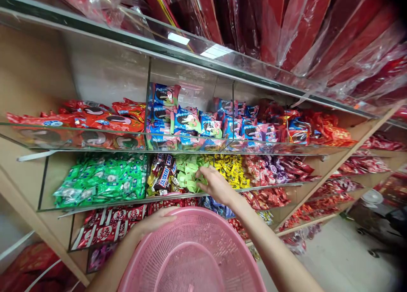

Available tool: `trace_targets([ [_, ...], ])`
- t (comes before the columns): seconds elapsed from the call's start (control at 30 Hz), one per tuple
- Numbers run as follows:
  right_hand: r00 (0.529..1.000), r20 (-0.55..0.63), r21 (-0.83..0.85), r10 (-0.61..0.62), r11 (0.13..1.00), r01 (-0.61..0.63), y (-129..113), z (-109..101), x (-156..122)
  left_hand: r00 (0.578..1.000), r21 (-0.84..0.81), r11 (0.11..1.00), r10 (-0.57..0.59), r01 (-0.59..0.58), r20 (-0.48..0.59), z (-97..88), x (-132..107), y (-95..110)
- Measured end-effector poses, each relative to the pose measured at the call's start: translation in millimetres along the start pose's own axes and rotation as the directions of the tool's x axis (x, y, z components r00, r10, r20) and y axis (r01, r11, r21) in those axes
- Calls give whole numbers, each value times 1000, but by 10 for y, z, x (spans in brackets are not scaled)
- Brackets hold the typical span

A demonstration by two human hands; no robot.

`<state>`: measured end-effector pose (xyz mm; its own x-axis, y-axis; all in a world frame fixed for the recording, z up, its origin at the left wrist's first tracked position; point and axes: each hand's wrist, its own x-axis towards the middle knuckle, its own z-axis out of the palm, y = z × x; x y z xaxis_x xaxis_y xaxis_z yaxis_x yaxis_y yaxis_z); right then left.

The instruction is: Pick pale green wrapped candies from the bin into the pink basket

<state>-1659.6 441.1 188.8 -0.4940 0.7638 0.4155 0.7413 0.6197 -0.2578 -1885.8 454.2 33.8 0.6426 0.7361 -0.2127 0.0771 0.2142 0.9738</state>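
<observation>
My left hand (155, 220) grips the rim of a pink plastic basket (187, 215) with mesh sides, held tilted in front of the shelves. The part of the basket's inside that shows holds nothing. My right hand (214, 183) reaches over the basket into a glass-fronted compartment. Its bent fingers close on light green wrapped candies (187, 169); how many they hold is hidden. Left of these candies lie Snickers bars (164, 176) among other dark-wrapped sweets. On the right are yellow wrapped candies (233, 169).
Green packets (104, 177) fill the compartment at left. Above, a glass shelf front (95, 139) fences blue cookie packs (187, 119) and red packs (111, 121). Red-and-white packets (111, 224) lie on the lower shelf. Plastic-wrapped red items (273, 20) stand on top. A wheeled chair base (373, 251) stands at right.
</observation>
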Motion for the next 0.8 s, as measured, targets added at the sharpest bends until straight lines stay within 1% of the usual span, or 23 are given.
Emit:
trace_targets([
  [0.1, 997, 63, -77, -47, 996, 52, 45, 112, 123, 999, -35, 999, 30, -29, 23, -11, -22, -32],
  [0.2, 995, 88, -123, -55, 990, 65, 71, 159, 145, 1000, -58, 998, 25, -26, -9, 24, -47, 4],
  [0.37, 992, 83, -96, -95, 990, 102, 124, 183, 139, 999, -80, 997, 2, -6, -43, 107, -67, 96],
  [0.47, 992, 69, -68, -106, 991, 111, 167, 222, 155, 997, -64, 998, 5, -10, -72, 129, -65, 104],
  [0.53, 992, 60, -48, -107, 993, 110, 183, 226, 169, 998, -73, 997, 19, -24, -68, 140, -63, 107],
  [0.6, 994, 41, -19, -101, 995, 102, 175, 175, 158, 998, -83, 996, 40, -44, -42, 152, -62, 118],
  [0.67, 995, 3, 18, -99, 995, 99, 138, 54, 92, 998, -72, 996, 47, -50, -40, 163, -58, 138],
  [0.73, 994, -61, 67, -91, 993, 95, 77, -104, -48, 997, -43, 998, 42, -45, -64, 173, -48, 162],
  [0.8, 991, -118, 130, -66, 988, 81, 7, -222, -250, 997, -32, 999, 42, -44, -71, 186, -31, 184],
])
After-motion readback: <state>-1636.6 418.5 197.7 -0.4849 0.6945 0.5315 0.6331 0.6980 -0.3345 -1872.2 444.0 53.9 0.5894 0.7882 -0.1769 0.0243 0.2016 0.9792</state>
